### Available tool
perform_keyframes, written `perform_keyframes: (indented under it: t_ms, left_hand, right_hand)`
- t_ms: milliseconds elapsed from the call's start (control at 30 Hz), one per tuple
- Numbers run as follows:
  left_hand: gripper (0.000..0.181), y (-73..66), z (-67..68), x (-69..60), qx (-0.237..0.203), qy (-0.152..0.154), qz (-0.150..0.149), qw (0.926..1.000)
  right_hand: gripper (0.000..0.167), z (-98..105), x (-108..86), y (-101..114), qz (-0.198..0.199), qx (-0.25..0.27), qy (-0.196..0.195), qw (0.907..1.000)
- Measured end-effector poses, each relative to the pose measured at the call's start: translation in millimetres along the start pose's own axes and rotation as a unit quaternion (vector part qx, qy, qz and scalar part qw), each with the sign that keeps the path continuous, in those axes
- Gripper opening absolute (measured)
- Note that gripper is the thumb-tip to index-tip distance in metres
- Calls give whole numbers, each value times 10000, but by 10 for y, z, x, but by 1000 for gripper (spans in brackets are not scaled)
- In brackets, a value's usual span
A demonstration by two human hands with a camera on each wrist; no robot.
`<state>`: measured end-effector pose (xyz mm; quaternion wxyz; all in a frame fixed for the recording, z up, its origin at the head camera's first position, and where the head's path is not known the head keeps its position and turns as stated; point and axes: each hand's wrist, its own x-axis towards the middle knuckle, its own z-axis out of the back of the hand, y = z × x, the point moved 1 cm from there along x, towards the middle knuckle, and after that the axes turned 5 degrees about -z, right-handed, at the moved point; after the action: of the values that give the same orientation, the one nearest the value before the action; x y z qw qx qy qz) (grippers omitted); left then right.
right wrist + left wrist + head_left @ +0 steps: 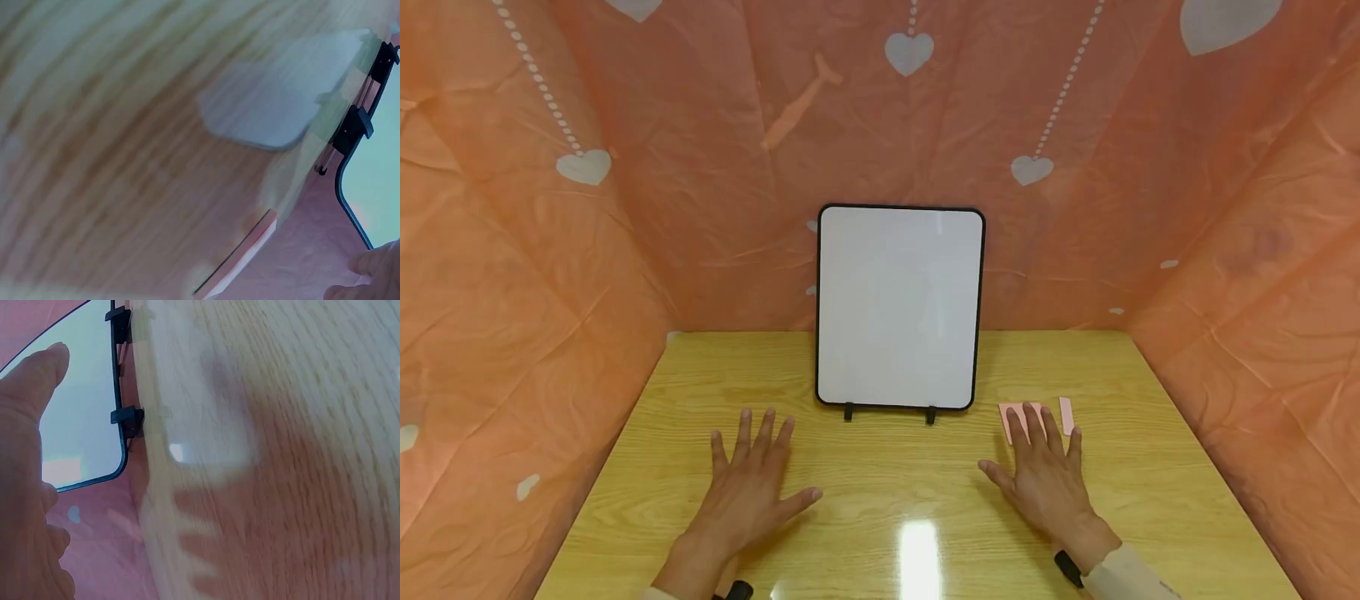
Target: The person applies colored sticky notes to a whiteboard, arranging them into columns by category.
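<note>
Holding left hand and right hand apart, spread, nothing gripped; pink sheet below right fingertips, toward worktop's right edge. Likely idle step; grasping calls for pinching.

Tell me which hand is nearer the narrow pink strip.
Right. The right hand is just on the near side of the strip; the left hand is well off to its left.

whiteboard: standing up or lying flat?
Standing up. In the head view the whiteboard rests its lower edge on two black feet on the table, white face forward.
</note>
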<state>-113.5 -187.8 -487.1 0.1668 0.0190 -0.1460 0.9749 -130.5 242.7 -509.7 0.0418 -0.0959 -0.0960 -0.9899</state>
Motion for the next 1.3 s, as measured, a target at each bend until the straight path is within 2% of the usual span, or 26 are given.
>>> perform_keyframes:
  t_ms: [333,533,767,1100,1300]
  left_hand:
    - [101,-51,-93,70,-182,204,-137,9995]
    - [101,-180,-179,114,-142,392,-265,9988]
    - [99,-428,-317,185,-26,670,-727,9951]
    - [99,-795,-530,262,-146,1196,-1512,9811]
    - [102,-899,-591,247,-63,1400,-1686,9757]
  right_hand:
    - [95,-12,5,-83,-92,-97,168,9998]
    - [91,3,30,-187,-20,-416,200,9989]
    - [91,-17,62,-317,62,-530,467,9975]
    - [86,-68,51,-343,-184,-251,1372,9901]
    - [81,-56,-90,-231,-131,-344,1403,9894]
